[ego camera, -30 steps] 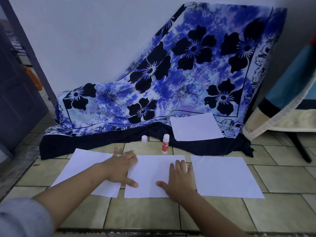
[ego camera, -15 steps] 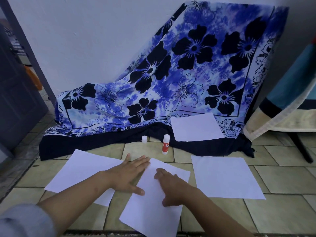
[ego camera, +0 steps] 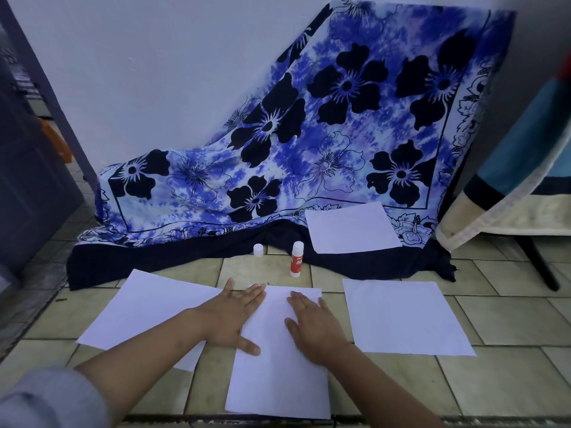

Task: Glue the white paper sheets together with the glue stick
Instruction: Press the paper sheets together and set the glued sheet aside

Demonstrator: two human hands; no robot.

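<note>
Down on the tiled floor [ego camera: 494, 381], at the far left of my spread, the left sheet [ego camera: 148, 307] lies flat and skewed, its near corner tucked under my forearm. My left grip [ego camera: 231, 316] rests on its right edge with the fingers straight and together and the thumb splayed onto the middle sheet [ego camera: 278, 375]. It clamps nothing. I judge it is there to pin both papers while I line up the seam. Whether the two edges actually overlap under the palm I cannot tell, since the hand covers that strip.

Beyond the fingertips a small white cap [ego camera: 258, 250] stands by the cloth's dark hem. The middle sheet runs lengthwise toward me, tilted a little. The glue stick [ego camera: 296, 259] stands upright just past its far edge, apart from both hands, within reach but untouched.

My right grip [ego camera: 312, 325] lies flat on the middle sheet too, fingers spread and holding nothing, pressing the paper down so it cannot slide on the tiles. Further right, a far sheet [ego camera: 352, 228] waits on the flowered cloth [ego camera: 278, 149], out of the way. The right sheet [ego camera: 401, 316] lies square on the floor, near the middle one but not touching it, ready for a later join.
</note>
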